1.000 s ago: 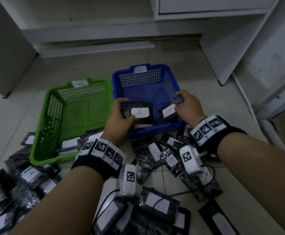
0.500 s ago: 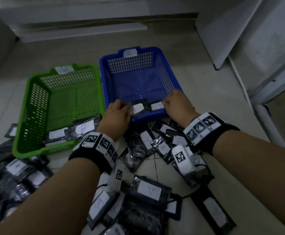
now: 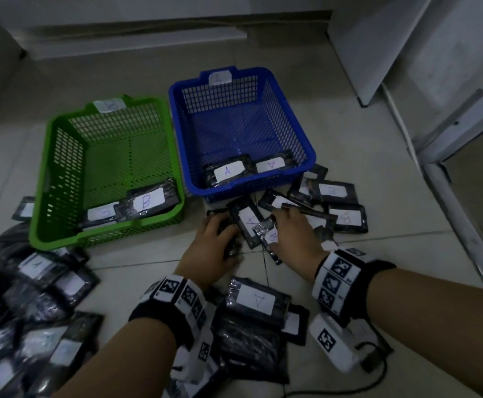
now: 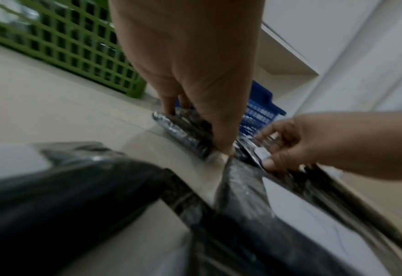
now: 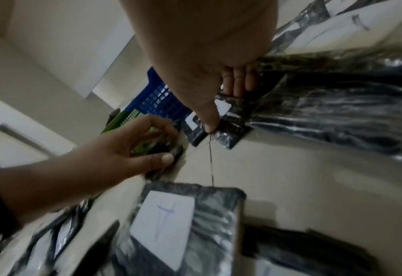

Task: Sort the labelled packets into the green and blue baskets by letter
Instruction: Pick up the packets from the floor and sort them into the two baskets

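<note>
The green basket (image 3: 62,168), tagged B, holds two packets at its near end, one showing a B label (image 3: 145,201). To its right, the blue basket (image 3: 220,96), tagged A, holds two A packets (image 3: 227,170) by its near wall. Both hands are on the floor pile in front of the blue basket. My left hand (image 3: 215,237) curls thumb and fingers round a black packet (image 4: 183,130). My right hand (image 3: 292,228) pinches a small packet (image 3: 271,235) with a B label, its thumb (image 5: 210,121) pressing on the packet.
Several loose labelled packets lie right of my hands (image 3: 343,216), between my wrists (image 3: 256,300) and in a heap at the left (image 3: 33,282). A white cabinet panel (image 3: 378,47) and a door frame (image 3: 449,168) stand at the right. Bare tiles (image 3: 148,254) show in front of the green basket.
Both hands let go of the two A packets in the blue basket, drew back over its near wall and came down on the floor pile, each taking hold of a packet.
</note>
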Tool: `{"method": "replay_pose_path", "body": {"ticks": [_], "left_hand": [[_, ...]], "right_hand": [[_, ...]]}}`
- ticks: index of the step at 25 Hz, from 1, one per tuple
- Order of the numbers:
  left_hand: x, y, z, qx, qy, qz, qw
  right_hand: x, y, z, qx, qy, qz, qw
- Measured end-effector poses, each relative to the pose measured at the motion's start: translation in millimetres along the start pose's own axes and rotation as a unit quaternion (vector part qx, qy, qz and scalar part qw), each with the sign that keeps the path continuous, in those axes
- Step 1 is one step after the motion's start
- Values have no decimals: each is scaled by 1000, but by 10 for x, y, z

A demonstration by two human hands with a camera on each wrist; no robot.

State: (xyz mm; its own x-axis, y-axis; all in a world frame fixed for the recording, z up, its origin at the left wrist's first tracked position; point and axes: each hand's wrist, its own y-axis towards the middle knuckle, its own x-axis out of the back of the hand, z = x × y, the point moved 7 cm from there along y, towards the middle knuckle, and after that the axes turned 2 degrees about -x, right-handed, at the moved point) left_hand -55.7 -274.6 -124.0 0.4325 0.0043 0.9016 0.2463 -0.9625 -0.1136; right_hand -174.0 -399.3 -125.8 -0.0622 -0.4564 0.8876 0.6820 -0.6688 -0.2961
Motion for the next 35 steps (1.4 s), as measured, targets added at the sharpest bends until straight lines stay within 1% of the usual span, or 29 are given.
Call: {"method": "replay_pose_path", "body": {"ticks": [2, 3, 4, 5, 6, 7, 8, 9, 10, 11, 12, 13, 15, 17, 20, 21, 24, 26, 28, 30, 31, 33, 35], "left_hand": [[189, -99, -17, 4, -71, -65, 995], [302, -173, 15, 20, -118, -99, 988], [406, -256, 75, 47, -168, -139, 975], [505, -357, 159, 84, -216, -186, 955], [574, -472, 254, 126, -267, -232, 927], [598, -575, 331, 164, -326, -268, 892], [607, -684, 395, 193, -390, -300, 849], [599, -760, 423, 213, -450, -320, 806], [601, -837, 450, 228, -495, -332, 770], [616, -896, 474, 236, -526, -338, 744], [626, -918, 488, 240, -546, -336, 729], [655, -948, 519, 243, -559, -332, 720], [705, -1010, 600, 248, -573, -325, 710], [773, -1112, 694, 253, -573, -329, 707], [902, -1331, 861, 263, -556, -346, 708], [940, -1413, 930, 270, -552, -358, 703], [1060, -1645, 1139, 284, -549, -401, 676], [1171, -1799, 1279, 284, -553, -432, 653], [1281, -1919, 1389, 287, -552, -450, 640], [1396, -1980, 1463, 286, -544, -460, 641], [1438, -1975, 1486, 281, -544, -462, 642], [1485, -1848, 1475, 267, -553, -453, 646], [1502, -1580, 1374, 255, -557, -425, 666]], "right_hand": [[24, 30, 5, -7, 16, 13, 1000], [61, 34, 37, -1, 33, 19, 999], [117, 24, 80, 8, 59, 21, 998], [187, 7, 153, 22, 90, 17, 996], [267, -12, 247, 39, 125, 6, 991], [358, -35, 341, 52, 165, -11, 985], [427, -45, 454, 61, 209, -25, 976], [485, -48, 544, 62, 254, -36, 964], [498, -37, 646, 61, 294, -36, 953], [503, -27, 751, 61, 323, -30, 944], [513, -24, 843, 66, 343, -27, 937], [518, -12, 969, 80, 352, -23, 932], [568, 6, 1227, 120, 359, -29, 925], [638, 68, 1498, 158, 355, -37, 921], [664, 268, 2003, 212, 282, -23, 936], [649, 336, 2190, 223, 252, -10, 942], [509, 542, 2693, 233, 215, 26, 948], [318, 649, 2993, 247, 189, 49, 949], [67, 686, 3197, 261, 132, 97, 952], [-110, 666, 3277, 275, 85, 134, 948], [-93, 641, 3257, 277, 92, 132, 947], [104, 640, 3038, 249, 162, 94, 950], [425, 673, 2571, 189, 235, 10, 953]]}}
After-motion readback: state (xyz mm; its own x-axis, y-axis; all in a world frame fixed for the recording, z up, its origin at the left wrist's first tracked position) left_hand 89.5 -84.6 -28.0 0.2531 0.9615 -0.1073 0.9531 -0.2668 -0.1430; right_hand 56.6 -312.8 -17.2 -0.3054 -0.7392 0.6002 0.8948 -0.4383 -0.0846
